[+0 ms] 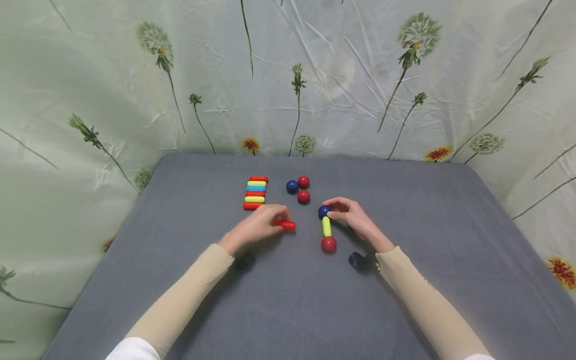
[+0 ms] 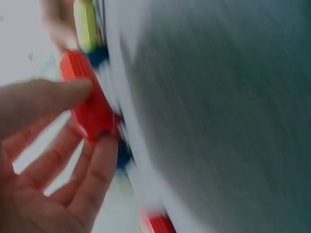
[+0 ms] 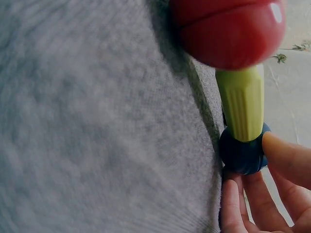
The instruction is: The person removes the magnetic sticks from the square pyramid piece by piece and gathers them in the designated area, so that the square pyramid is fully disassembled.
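My left hand (image 1: 263,225) pinches a red rod (image 1: 286,225) between thumb and fingers; in the left wrist view the ribbed red rod (image 2: 90,99) fills the grip. To its right, my right hand (image 1: 353,216) grips a blue ball (image 1: 324,212). A yellow-green rod (image 1: 326,227) joins that ball to a red ball (image 1: 329,244) at the near end. In the right wrist view, thumb and fingers close round the blue ball (image 3: 242,154), with the yellow rod (image 3: 243,104) and the large red ball (image 3: 231,34) beyond it. The red rod points toward this joined piece, apart from it.
A column of red, yellow and blue rods (image 1: 255,188) lies beyond my left hand. A loose blue ball (image 1: 292,187) and two red balls (image 1: 303,196) sit at the table's back middle. The grey cloth-covered table (image 1: 288,310) meets a flower-print curtain (image 1: 252,115) behind.
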Demonstrator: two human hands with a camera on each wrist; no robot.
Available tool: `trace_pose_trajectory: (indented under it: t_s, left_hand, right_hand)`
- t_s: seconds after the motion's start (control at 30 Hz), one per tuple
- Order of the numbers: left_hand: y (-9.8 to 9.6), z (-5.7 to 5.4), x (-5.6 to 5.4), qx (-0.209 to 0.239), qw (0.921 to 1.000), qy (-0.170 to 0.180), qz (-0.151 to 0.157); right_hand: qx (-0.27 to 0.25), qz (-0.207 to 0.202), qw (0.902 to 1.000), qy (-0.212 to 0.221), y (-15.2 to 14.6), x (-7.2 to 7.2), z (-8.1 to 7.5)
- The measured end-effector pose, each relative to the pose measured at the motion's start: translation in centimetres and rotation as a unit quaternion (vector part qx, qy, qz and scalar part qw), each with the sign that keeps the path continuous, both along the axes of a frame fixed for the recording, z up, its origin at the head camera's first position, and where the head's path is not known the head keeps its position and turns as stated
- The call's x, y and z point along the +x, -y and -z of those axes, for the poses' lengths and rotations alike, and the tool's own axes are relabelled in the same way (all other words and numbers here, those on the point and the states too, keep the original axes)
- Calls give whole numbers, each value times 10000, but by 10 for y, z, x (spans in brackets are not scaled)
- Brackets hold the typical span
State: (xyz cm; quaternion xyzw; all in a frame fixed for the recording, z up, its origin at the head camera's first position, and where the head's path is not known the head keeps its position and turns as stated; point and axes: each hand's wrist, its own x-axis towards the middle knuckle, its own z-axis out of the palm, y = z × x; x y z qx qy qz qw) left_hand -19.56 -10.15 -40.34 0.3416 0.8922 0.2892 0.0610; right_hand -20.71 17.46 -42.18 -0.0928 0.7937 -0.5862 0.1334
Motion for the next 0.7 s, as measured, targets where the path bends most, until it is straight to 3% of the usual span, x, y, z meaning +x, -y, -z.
trace_pose_trajectory:
  t_s: [0.07,0.17,0.3,0.43,0.57,0.7]
  left_hand:
    - [20,1,-5,48,9982,-207,-566]
    - [45,3,-10,-17,9927,-380,-1143]
    - [61,4,-15,-116,9885,-463,-1433]
    - [61,3,-16,-198,9851,-656,-1574]
    - [45,1,-11,15,9895,-583,-1321]
    - [15,1,-2,203,9983,24,-543]
  right_hand:
    - [20,11,10000,-39,0,0,0]
    - [49,67,9999,-67,-1,0,-1]
    - [232,163,9995,-154,-2,2,-2]
    - [581,295,9977,-210,-1,3,-3]
    - [914,441,9946,-236,0,7,-5]
    - [1251,651,9899,-144,1,11,-8]
